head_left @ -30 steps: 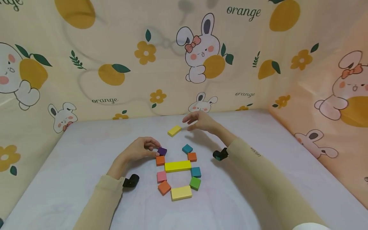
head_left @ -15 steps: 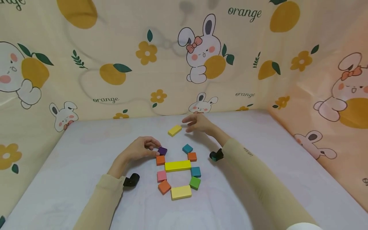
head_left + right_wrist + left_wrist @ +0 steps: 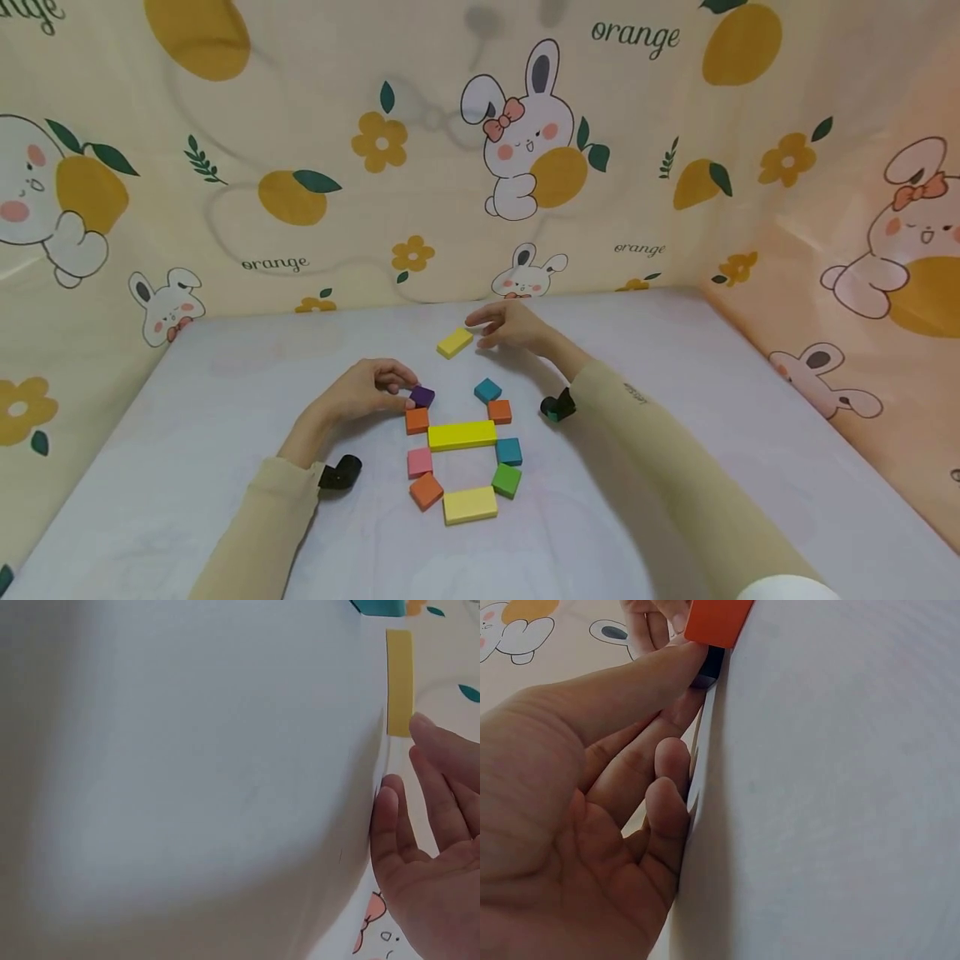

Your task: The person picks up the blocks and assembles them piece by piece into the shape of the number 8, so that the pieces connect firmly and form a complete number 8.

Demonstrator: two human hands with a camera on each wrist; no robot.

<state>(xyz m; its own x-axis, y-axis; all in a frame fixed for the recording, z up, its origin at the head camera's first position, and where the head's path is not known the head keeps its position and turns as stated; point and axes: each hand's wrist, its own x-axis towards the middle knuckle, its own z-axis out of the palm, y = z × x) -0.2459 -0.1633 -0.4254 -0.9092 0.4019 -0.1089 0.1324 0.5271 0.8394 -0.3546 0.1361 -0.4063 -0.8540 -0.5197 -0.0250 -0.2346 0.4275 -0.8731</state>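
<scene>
My left hand [image 3: 365,389] pinches a small purple block [image 3: 423,397] between thumb and index finger, at the upper left of the block figure. That block sits on the table right behind an orange block [image 3: 417,421]; in the left wrist view the thumb hides most of the purple block [image 3: 709,669]. Beyond the figure lies a pale yellow rectangular block [image 3: 454,342]. Just right of it is my right hand [image 3: 517,327], fingers spread and relaxed, holding nothing. In the right wrist view a small gap shows between the thumb and the yellow block [image 3: 400,684].
Below the hands, a long yellow block [image 3: 462,435] bridges two columns of small blocks, among them teal [image 3: 487,390], pink [image 3: 420,462] and green [image 3: 507,481]. A pale yellow block [image 3: 470,506] closes the bottom. A printed cloth wall [image 3: 435,192] rises behind the white table [image 3: 600,533].
My right hand has moved slightly left and nearer the pale yellow block at the back. The left hand stays at the purple block.
</scene>
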